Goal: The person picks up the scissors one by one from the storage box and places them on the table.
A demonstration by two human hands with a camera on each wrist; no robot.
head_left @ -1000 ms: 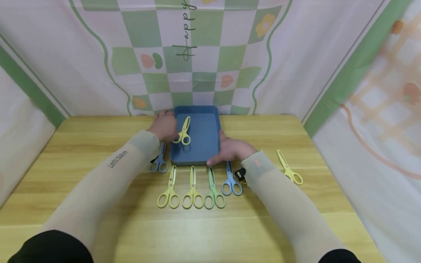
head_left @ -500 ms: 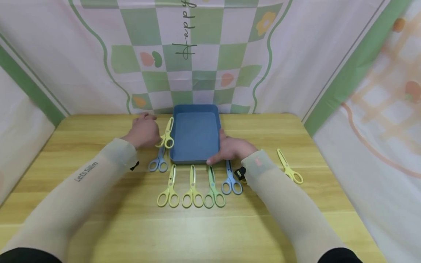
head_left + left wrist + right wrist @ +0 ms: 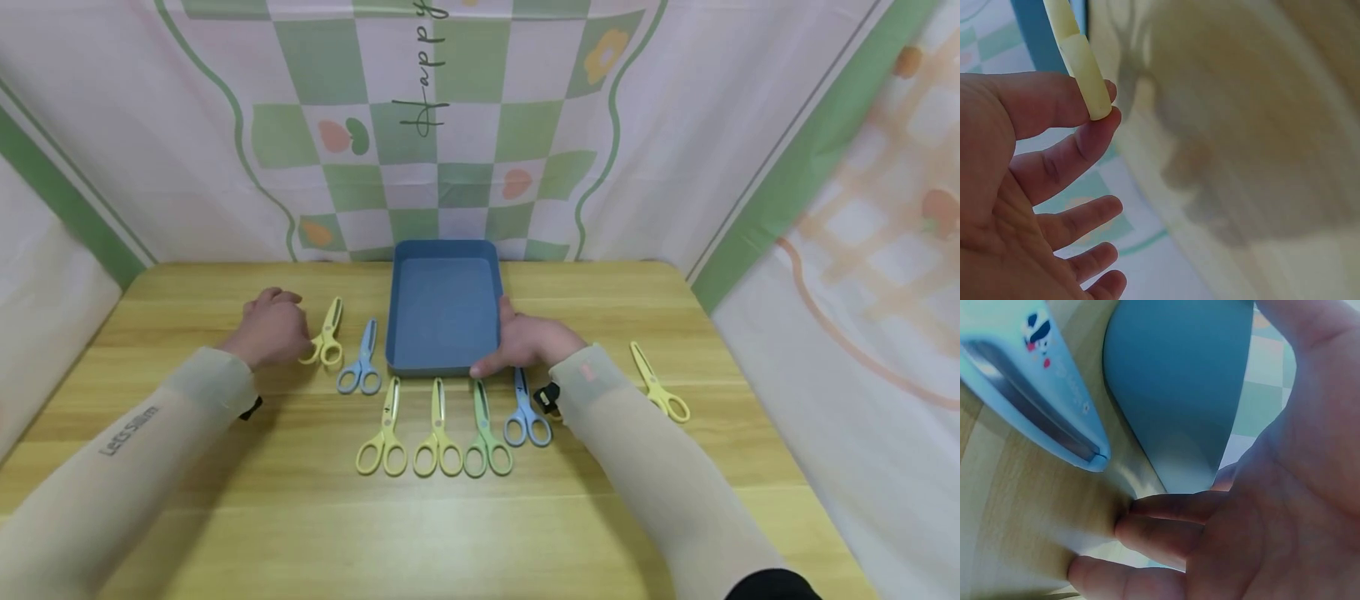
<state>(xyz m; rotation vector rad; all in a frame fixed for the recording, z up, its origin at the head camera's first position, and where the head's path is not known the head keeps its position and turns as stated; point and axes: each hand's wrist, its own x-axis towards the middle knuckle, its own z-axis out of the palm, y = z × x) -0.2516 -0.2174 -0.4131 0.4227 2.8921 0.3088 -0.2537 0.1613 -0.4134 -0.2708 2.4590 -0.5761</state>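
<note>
My left hand (image 3: 270, 329) pinches a yellow pair of scissors (image 3: 334, 315) by a handle loop, between thumb and forefinger. The scissors hang above the table at left, blades pointing away; in the left wrist view a yellow handle (image 3: 1090, 72) sits at the fingertips and a shadow falls below. On the front right corner of the blue tray (image 3: 446, 308) rests my right hand (image 3: 536, 340), thumb at the front edge. Its fingers (image 3: 1160, 536) reach down to the table beside the tray wall (image 3: 1172, 387). Blue scissors (image 3: 365, 358) lie between left hand and tray.
In front of the tray lie two yellow scissors (image 3: 388, 425) (image 3: 439, 425), green scissors (image 3: 486, 425) and more blue scissors (image 3: 522, 408). Another yellow pair (image 3: 651, 383) is at far right. A patterned cloth (image 3: 468, 133) hangs behind the wooden table (image 3: 442, 533).
My left hand has carried the yellow scissors from over the tray leftward and lower, past the blue pair. The right hand and the tray stay in place.
</note>
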